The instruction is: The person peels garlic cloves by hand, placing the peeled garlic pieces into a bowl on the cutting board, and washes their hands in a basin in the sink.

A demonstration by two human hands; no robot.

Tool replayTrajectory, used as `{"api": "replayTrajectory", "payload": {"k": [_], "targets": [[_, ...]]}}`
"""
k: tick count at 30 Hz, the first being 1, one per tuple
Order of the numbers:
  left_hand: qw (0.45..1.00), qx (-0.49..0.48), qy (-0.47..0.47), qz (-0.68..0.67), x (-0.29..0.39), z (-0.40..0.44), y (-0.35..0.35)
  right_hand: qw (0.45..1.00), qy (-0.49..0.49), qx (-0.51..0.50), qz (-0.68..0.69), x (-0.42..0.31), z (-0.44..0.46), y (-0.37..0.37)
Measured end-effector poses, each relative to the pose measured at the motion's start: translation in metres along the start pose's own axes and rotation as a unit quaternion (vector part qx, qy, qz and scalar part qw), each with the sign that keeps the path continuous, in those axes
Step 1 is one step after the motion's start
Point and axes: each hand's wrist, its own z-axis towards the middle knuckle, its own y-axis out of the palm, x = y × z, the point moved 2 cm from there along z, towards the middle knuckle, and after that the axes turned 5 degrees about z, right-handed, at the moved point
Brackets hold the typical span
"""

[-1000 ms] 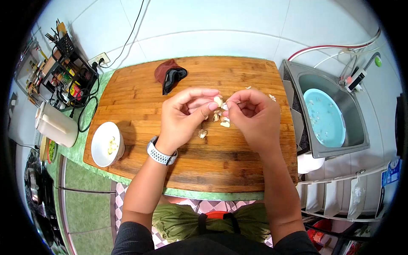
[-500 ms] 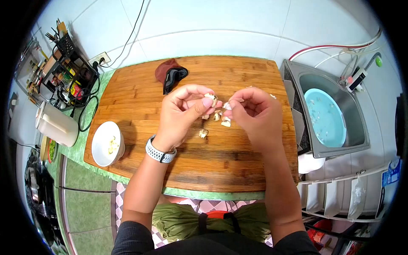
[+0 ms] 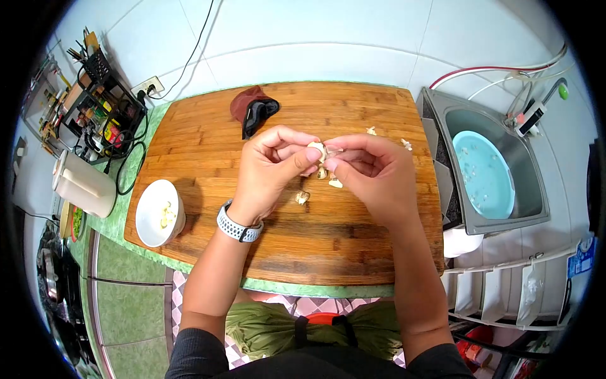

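Note:
Between the thumb and fingers of my left hand (image 3: 278, 161) is a garlic clove (image 3: 317, 150), held above the wooden board (image 3: 214, 151). My right hand (image 3: 375, 170) meets it from the right, its thumb and forefinger pinching the clove's papery skin (image 3: 334, 150). Below my fingers a few unpeeled cloves lie on the board, partly hidden by the hands; one brownish clove (image 3: 302, 198) sits a little nearer to me. On the board's left side, a white bowl (image 3: 144, 211) contains several pale peeled cloves (image 3: 168, 216).
Bits of garlic skin (image 3: 406, 144) lie at the board's right rear. A dark red and black cloth item (image 3: 254, 108) is at the back. To the right, a blue basin (image 3: 483, 170) sits in the metal sink (image 3: 530, 183). A white jug (image 3: 85, 186) and a condiment rack (image 3: 107, 114) stand left.
My right hand has come left, from just beside the clove to touching it. Skin bits at the board's right rear now show more fully. My left hand has barely moved.

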Motion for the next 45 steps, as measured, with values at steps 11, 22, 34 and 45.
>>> {"api": "replayTrajectory", "payload": {"k": [11, 22, 34, 45], "targets": [[0.998, -0.005, -0.003, 0.068, 0.004, -0.001, 0.000, 0.959, -0.148, 0.040, -0.238, -0.003, -0.002, -0.002], [0.996, -0.032, -0.015, 0.078, 0.007, -0.002, 0.002, 0.986, -0.101, 0.075, -0.112, 0.001, -0.001, -0.003], [0.999, -0.020, -0.008, 0.030, 0.008, 0.000, 0.004, 0.999, -0.004, 0.038, -0.023, -0.003, 0.000, -0.004], [0.982, -0.009, 0.062, 0.180, 0.009, -0.002, 0.008, 0.993, -0.061, 0.039, -0.093, 0.002, 0.001, -0.003]]}}
